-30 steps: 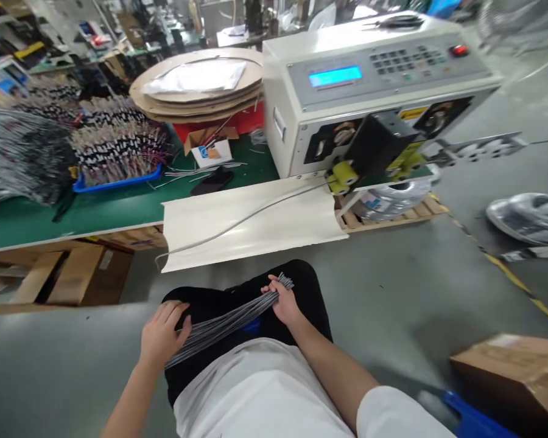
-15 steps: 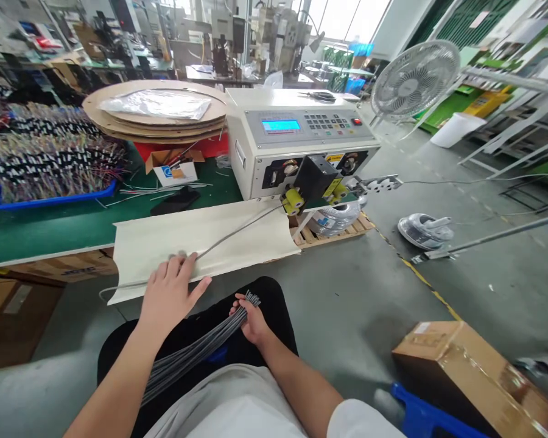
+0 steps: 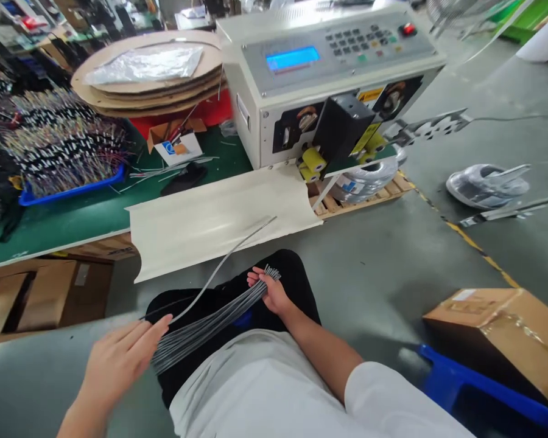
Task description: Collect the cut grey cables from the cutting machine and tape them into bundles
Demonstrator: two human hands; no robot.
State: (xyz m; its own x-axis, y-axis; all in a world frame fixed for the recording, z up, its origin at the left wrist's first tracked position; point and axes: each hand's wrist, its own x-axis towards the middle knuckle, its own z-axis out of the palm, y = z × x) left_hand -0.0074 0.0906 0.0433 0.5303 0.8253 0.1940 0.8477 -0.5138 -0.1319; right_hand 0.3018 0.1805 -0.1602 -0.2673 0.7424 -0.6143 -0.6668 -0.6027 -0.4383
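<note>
My left hand [image 3: 123,356] is closed on a single grey cable [image 3: 219,264], low at the left beside my lap. The cable's far end rises to the right over the cream chute [image 3: 219,207]. My right hand [image 3: 274,292] wraps round one end of a bundle of grey cables [image 3: 210,328], whose cut tips poke out above the fingers. That bundle slants across my black trousers, its other end near my left hand. Beyond the chute stands a cable cutting machine [image 3: 242,79] with a lit blue screen and yellow-green rollers [image 3: 311,164].
Round cardboard discs [image 3: 86,85] are stacked left of the machine, behind a small open box [image 3: 185,149]. A blue tray [image 3: 77,188] of wire bundles sits further left. Cable coils [image 3: 484,185] and a cardboard carton [image 3: 506,340] are on the floor at right.
My left hand has drawn the single cable off the chute, down and left toward my lap; its end is now clear of the rollers. My right hand keeps the bundle. The view has shifted.
</note>
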